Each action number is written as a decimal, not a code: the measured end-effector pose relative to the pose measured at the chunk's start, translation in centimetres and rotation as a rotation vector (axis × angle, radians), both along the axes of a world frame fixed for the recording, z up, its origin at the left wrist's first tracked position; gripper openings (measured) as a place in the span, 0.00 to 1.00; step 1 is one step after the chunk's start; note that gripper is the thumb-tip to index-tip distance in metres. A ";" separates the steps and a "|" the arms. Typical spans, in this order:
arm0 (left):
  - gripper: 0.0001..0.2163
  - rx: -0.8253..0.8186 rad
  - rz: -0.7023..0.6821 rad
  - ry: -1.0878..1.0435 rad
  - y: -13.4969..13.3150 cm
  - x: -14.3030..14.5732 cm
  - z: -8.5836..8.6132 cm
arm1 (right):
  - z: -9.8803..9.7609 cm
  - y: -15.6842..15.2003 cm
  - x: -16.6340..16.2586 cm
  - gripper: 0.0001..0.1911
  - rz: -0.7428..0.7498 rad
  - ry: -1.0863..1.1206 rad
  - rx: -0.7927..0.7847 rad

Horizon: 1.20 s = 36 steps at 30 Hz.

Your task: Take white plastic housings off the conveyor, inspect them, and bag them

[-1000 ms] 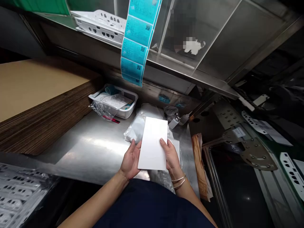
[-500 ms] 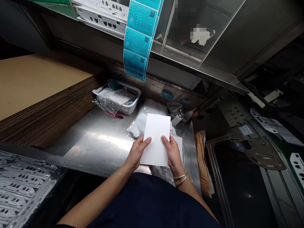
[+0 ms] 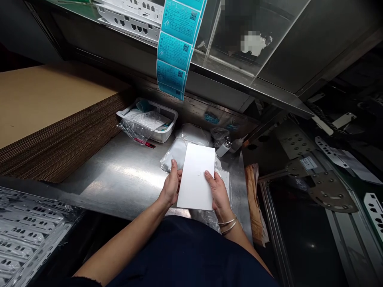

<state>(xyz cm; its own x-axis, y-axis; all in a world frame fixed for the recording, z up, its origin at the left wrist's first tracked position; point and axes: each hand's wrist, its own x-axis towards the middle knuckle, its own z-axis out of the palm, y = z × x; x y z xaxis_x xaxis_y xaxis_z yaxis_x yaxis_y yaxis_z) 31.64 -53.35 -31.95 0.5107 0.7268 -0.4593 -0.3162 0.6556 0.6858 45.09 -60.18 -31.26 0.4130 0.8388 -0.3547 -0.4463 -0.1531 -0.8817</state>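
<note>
A flat white rectangular panel (image 3: pixel 196 187) with a small round mark near its middle is held over the worktable, its near edge towards me. My right hand (image 3: pixel 219 191) grips its right edge, thumb on top and fingers beneath. At the left edge is my left hand (image 3: pixel 171 185), its thumb raised off the surface and pointing up. The left fingertips are partly hidden behind the panel, so I cannot tell whether they touch it. Clear plastic bags (image 3: pixel 175 153) lie just beyond the panel. Beside my right hand, another white piece (image 3: pixel 225 179) rests in clear plastic.
A stack of cardboard sheets (image 3: pixel 56 107) fills the left. On the metal table (image 3: pixel 119 167) stand a white basket (image 3: pixel 163 135), a red-handled tool (image 3: pixel 145 143) and a white bottle (image 3: pixel 224 147). Blue labels (image 3: pixel 175 52) hang from the shelf. White slotted parts (image 3: pixel 24 235) lie lower left.
My left thumb has lifted off the panel, and that hand has opened at the edge. My right hand keeps its grip; the panel has tilted slightly.
</note>
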 end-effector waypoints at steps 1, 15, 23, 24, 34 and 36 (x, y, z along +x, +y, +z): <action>0.37 -0.016 -0.004 -0.002 0.0 0.0 0.0 | 0.0 0.0 0.0 0.23 0.002 0.001 -0.003; 0.49 1.122 -0.004 0.106 -0.2 -2.1 -1.6 | 0.5 -1.0 0.6 0.10 0.101 -0.424 0.376; 0.36 1.064 0.008 0.087 0.1 -2.3 -1.1 | 0.6 -1.0 0.9 0.13 0.083 -0.389 0.338; 0.29 0.952 -0.013 0.108 0.3 -2.3 -0.8 | 0.3 -1.0 1.0 0.16 0.081 -0.340 0.289; 0.13 -0.293 -0.043 -0.178 3.0 0.3 0.5 | -1.2 -0.2 1.9 0.21 0.097 0.395 -0.039; 0.12 -0.325 -0.074 -0.198 2.9 0.6 0.2 | -1.2 0.0 2.1 0.16 -0.009 0.367 -0.037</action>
<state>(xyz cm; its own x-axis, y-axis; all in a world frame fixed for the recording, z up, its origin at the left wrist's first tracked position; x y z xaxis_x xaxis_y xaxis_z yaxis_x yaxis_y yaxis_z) 32.26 -50.48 -31.72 0.6582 0.5178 -0.5465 -0.3659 0.8544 0.3689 47.20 -60.13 -32.45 0.2596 0.8198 -0.5103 -0.7334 -0.1764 -0.6565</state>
